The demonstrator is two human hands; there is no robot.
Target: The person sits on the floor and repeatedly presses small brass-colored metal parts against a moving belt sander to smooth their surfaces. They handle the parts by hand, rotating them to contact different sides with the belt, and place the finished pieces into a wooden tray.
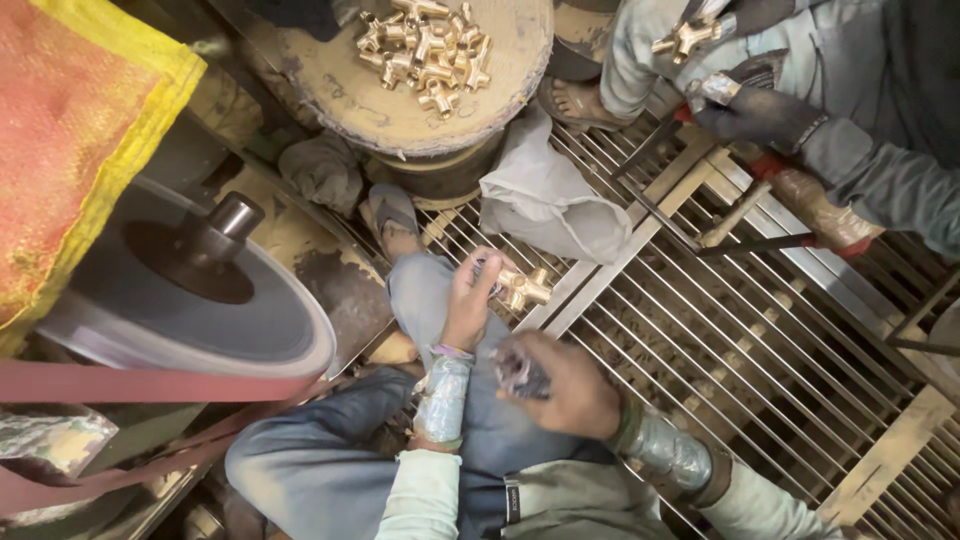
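My left hand (470, 300) is raised over my knee and grips a brass cross-shaped pipe fitting (525, 289) by one end. My right hand (560, 385) is closed around a small dark, shiny piece (518, 372), held just below the fitting; what it is cannot be told. Both wrists are wrapped in silver tape. I sit cross-legged in blue jeans above a metal grate floor (720, 340).
A round worn table (420, 100) ahead carries a heap of brass fittings (425, 45). A big grey wheel with a dark hub (190, 270) and a red belt is at my left. At top right another person in dark gloves (750, 110) holds a brass fitting (688, 35).
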